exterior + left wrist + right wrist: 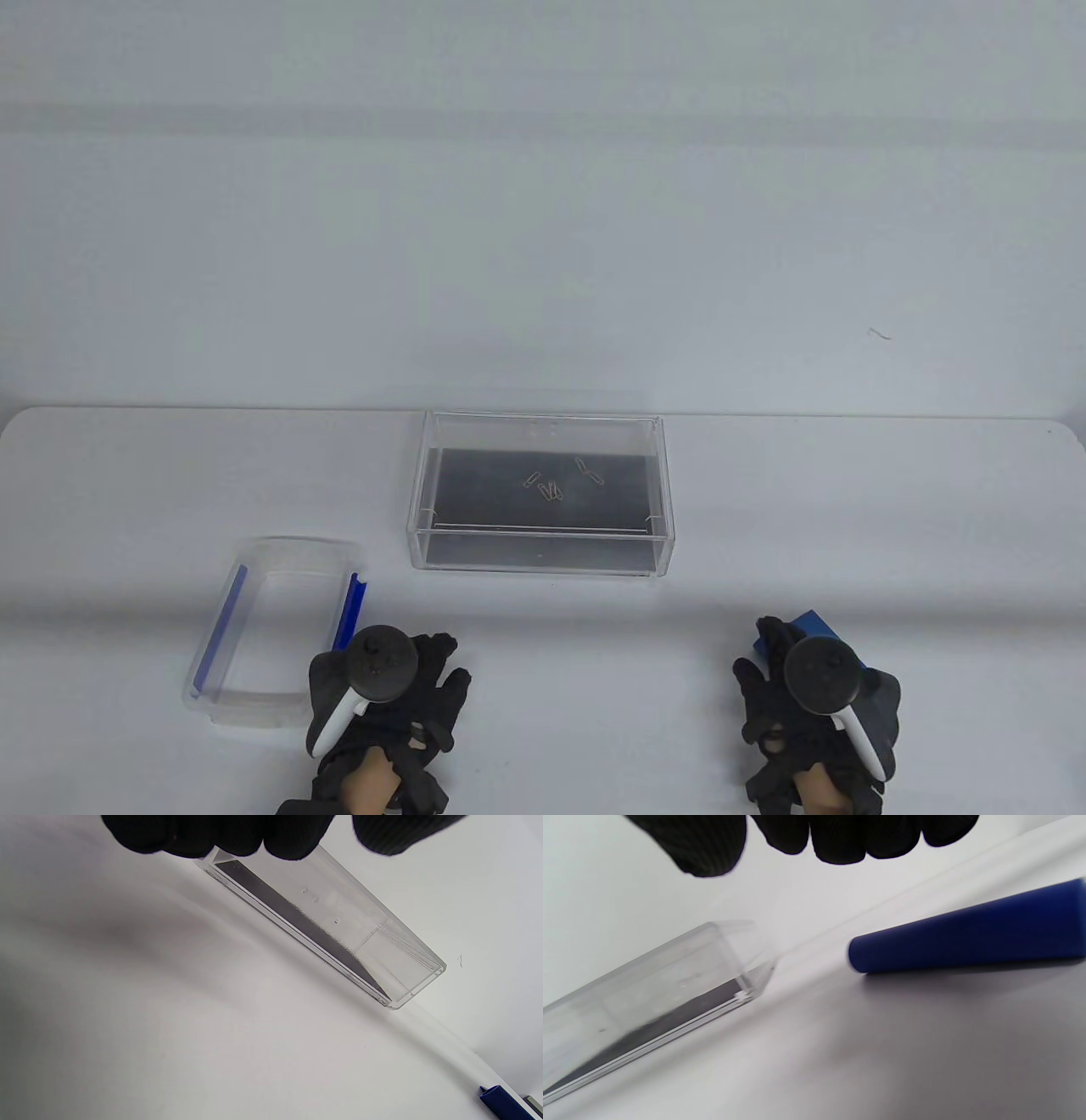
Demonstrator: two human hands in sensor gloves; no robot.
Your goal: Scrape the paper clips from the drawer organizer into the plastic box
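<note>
Clear acrylic drawer organizer point(540, 492) sits mid-table with a dark bottom, and a few paper clips point(556, 484) are lying loose in it, toward the far half. So basically nothing has been moved yet as far as I can see.

Off to the near left is the plastic box point(270, 632), see-through with blue clasps on its long sides. It looks empty from the table view, though clear plastic on a white table makes that hard to swear by. It stands well apart from the organizer.

Left hand point(386, 696) rests on the table just beside the box's right clasp, fingers spread loose and holding nothing. Right hand point(810, 692) is down on the near right, sitting over a blue scraper-looking thing point(813, 626). In the right wrist view that blue piece point(967, 929) lies flat on the table with the fingertips point(840, 840) hanging above it, so I can't tell whether the hand has an actual grip on it or is just resting there.

My read: this is the very start. Still to do are getting the blue tool in hand, bringing box and organizer together, then sweeping the clips across. Small loose clips could easily skitter off.
</note>
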